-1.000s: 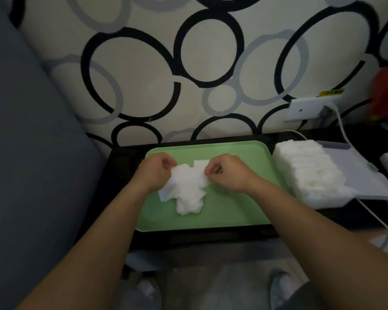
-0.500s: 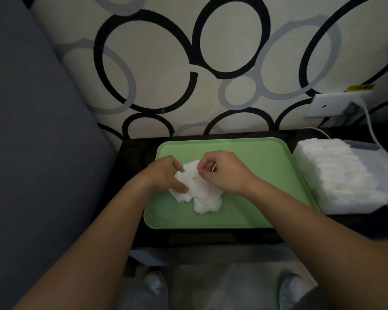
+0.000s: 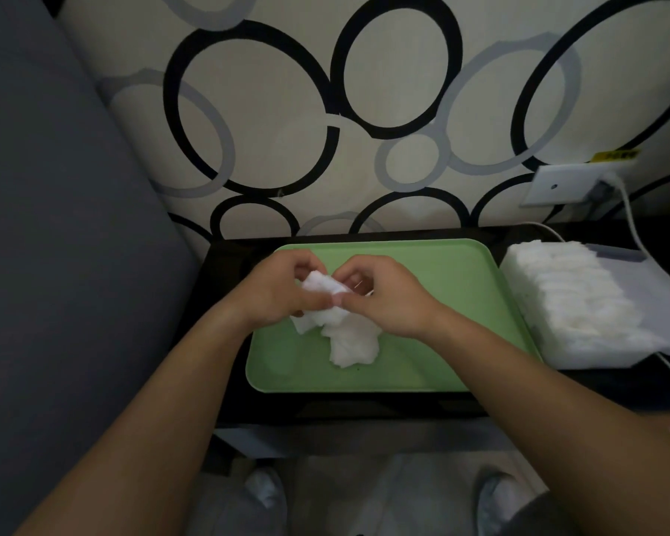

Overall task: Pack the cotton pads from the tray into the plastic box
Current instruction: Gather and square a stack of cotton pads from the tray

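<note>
Left hand (image 3: 283,292) and right hand (image 3: 387,299), thumbs nearly meeting, each have their fingers curled onto and pinching the upper end of a loose heap of white cotton pads (image 3: 349,342). The rest of the heap lies on the green tray (image 3: 461,303) left of centre and spreads toward 6 o'clock from the hands. The plastic box (image 3: 596,359) stands on the dark table (image 3: 227,288) just beside the tray at 3 o'clock, apart from both hands, packed with rows of pads (image 3: 565,295); a wall socket (image 3: 557,185) with a white cable (image 3: 632,222) sits at 1 o'clock from the tray.
</note>
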`<state>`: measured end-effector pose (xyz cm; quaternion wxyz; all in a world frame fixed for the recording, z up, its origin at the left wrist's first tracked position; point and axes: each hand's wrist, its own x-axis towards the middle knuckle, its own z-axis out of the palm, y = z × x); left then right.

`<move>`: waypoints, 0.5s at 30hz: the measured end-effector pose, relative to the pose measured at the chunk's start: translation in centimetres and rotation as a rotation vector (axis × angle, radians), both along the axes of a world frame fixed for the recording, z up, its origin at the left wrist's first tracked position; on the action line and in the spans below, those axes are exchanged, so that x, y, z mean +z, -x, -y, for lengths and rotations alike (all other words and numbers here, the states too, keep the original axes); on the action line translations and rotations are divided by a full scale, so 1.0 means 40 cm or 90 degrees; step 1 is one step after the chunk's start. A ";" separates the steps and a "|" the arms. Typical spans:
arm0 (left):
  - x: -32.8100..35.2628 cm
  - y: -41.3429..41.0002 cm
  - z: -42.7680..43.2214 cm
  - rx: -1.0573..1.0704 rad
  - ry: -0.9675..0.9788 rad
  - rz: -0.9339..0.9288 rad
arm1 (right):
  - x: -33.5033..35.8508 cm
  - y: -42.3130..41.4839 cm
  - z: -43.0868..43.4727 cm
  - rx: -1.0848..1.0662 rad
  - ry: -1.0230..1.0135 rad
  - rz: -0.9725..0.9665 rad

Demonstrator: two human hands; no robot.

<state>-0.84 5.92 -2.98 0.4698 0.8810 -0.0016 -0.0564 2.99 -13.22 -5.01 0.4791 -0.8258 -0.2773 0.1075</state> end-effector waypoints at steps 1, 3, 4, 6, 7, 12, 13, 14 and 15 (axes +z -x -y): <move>0.007 0.004 0.009 0.010 0.036 0.000 | 0.005 -0.003 0.004 -0.017 -0.027 -0.015; 0.017 0.007 0.028 0.044 0.128 -0.001 | 0.015 -0.008 0.016 -0.048 -0.096 -0.060; 0.019 0.007 0.036 0.059 0.181 -0.009 | 0.020 -0.009 0.022 -0.069 -0.131 -0.087; 0.020 0.006 0.053 0.076 0.274 -0.030 | 0.028 -0.011 0.036 -0.111 -0.191 -0.128; 0.018 0.005 0.061 0.084 0.313 -0.042 | 0.031 -0.011 0.043 -0.127 -0.216 -0.144; 0.017 -0.004 0.082 0.105 0.455 -0.091 | 0.040 -0.015 0.060 -0.152 -0.259 -0.186; 0.017 -0.005 0.085 0.117 0.477 -0.098 | 0.042 -0.015 0.062 -0.156 -0.260 -0.186; 0.018 -0.006 0.088 0.133 0.497 -0.104 | 0.043 -0.016 0.064 -0.160 -0.258 -0.181; 0.016 -0.008 0.090 0.149 0.510 -0.108 | 0.045 -0.016 0.066 -0.166 -0.254 -0.171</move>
